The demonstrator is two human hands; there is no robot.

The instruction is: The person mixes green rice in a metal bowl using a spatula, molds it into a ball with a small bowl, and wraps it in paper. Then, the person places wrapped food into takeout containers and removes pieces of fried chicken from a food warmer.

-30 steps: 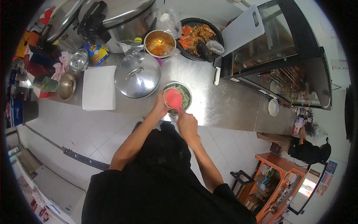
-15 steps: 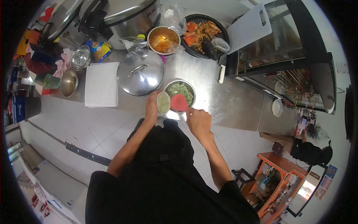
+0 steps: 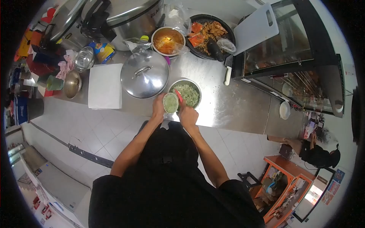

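My left hand is closed around a small round cup filled with pale green food, held at the near left rim of a metal bowl. Inside that bowl lies a chopped or grainy green mixture. My right hand is wrapped round the handle of a red rice paddle. The paddle shows edge-on, between the cup and the green food, and its lower part is hidden by my hand. A shiny pot lid with a loop handle lies just left of the bowl.
Behind stand a pot of orange-red sauce, a black pan of food and large steel cookers. A white-handled knife lies by a glass display case. White paper sits left. A person is far right.
My right hand has moved left, closer to the cup. The paddle has turned from face-on to edge-on. The cup has shifted slightly right with my left hand.
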